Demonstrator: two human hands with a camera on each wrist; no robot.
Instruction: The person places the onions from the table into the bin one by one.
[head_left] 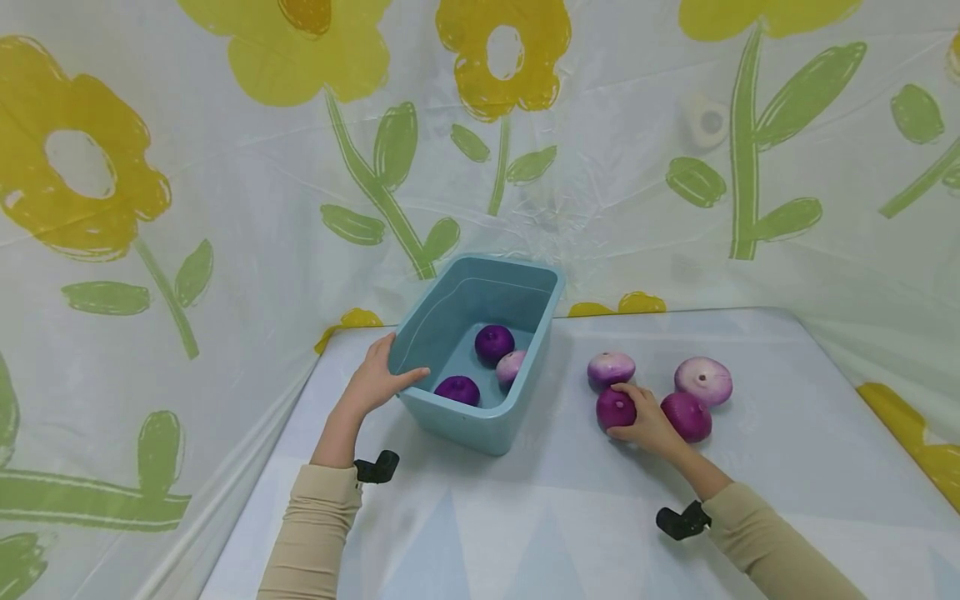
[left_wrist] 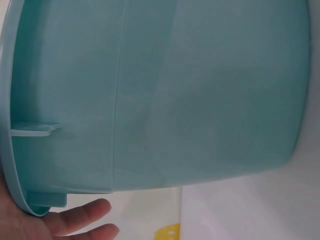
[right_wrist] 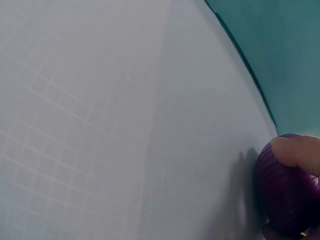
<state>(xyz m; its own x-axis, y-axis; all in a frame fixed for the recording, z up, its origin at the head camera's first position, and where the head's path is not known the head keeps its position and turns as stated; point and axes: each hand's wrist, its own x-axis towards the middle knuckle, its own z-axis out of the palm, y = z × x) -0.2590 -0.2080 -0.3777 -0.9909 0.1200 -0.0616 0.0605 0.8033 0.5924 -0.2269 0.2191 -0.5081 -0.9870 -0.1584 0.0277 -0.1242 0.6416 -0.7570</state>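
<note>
My left hand (head_left: 372, 379) holds the near left corner of a blue plastic bin (head_left: 461, 425), thumb over the rim and fingers outside; in the left wrist view its fingers (left_wrist: 82, 217) extend past the rim. Inside the bin lie two dark purple onions (head_left: 494, 344) and a paler onion (head_left: 512, 367). To the right of the bin, my right hand (head_left: 651, 425) grips a red onion (head_left: 616, 410) between thumb and fingers, low over the table. A pale purple onion (head_left: 611, 369) sits just behind it. Right of the hand are another red onion (head_left: 686, 418) and a whitish-purple onion (head_left: 703, 381).
The white table (head_left: 570, 517) bears pale blue triangles near the front. A flower-print plastic sheet (head_left: 607, 167) hangs behind it and along both sides. A black wrist camera (head_left: 682, 522) sits on my right wrist, another camera (head_left: 377, 467) on my left.
</note>
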